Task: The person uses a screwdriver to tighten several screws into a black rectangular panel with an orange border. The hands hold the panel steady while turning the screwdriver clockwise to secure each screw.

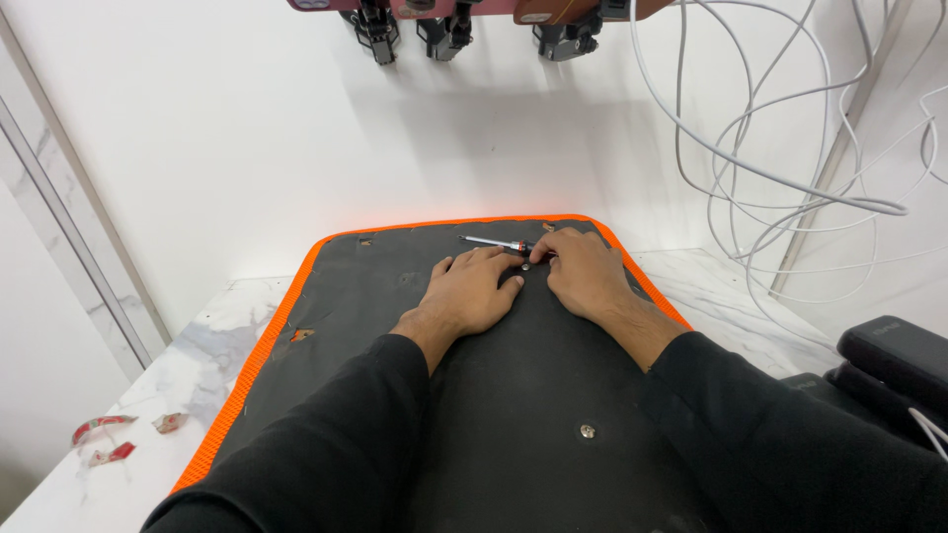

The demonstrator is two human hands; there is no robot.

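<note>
Head view, looking down at a dark work mat [494,395] with orange edging, laid on a white marble-patterned counter [207,341].

Left hand [472,291]: palm down, flat on the mat, fingers extended and lying close together, tips pointing toward the right hand. Grip empty, nothing pinched. Fingertips just beside a small round silver part [525,266] sitting on the mat between the two hands.

Right hand [585,271]: palm down on the mat, fingers curled toward the same small part. Thumb and forefinger drawn close over it; grip looks pressed together at the tips, but cannot tell whether the part is actually pinched or only touched.

Slim screwdriver [494,242] with silver shaft and red band lying flat on the mat near its far edge, just beyond both hands, handle end touching or hidden under the right fingers.

Both forearms in black sleeves [326,444].

Second small silver round piece [588,430] on the mat, near edge, well apart from the hands.

Off the mat, left: crumpled red-and-clear wrappers [104,439] on the counter. Right: white cables [790,168] hanging against the wall, black boxy object [894,360] at the frame edge. Top: dark clamps [449,30] hanging from above.
</note>
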